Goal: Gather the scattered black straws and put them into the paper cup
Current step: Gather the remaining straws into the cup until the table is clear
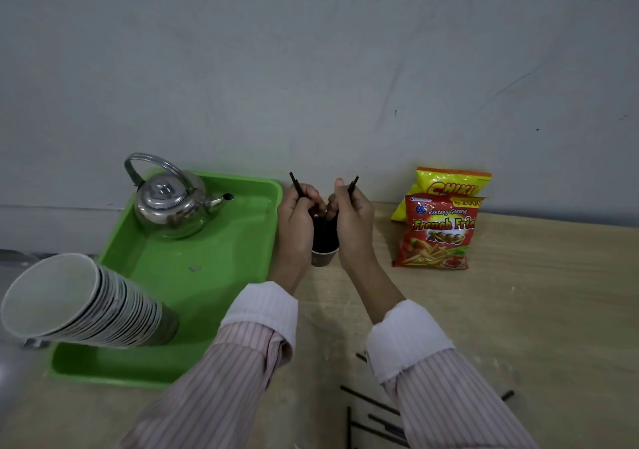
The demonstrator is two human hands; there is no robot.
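Observation:
A small dark paper cup [323, 258] stands on the wooden table between my two hands, its upper part hidden by them. My left hand [296, 222] grips a black straw [296, 183] whose top sticks up past my fingers. In my right hand [354, 222] another black straw [352, 184] is held the same way, slanted toward the cup. Both straws' lower ends point down into the cup's mouth. Several loose black straws [369, 401] lie on the table near the front edge, partly under my right sleeve.
A green tray [207, 276] at the left holds a steel kettle [173, 203] and a tilted stack of paper cups [86, 307]. Two snack bags [439, 227] lean against the wall at the right. A short straw piece [507, 395] lies at the far right.

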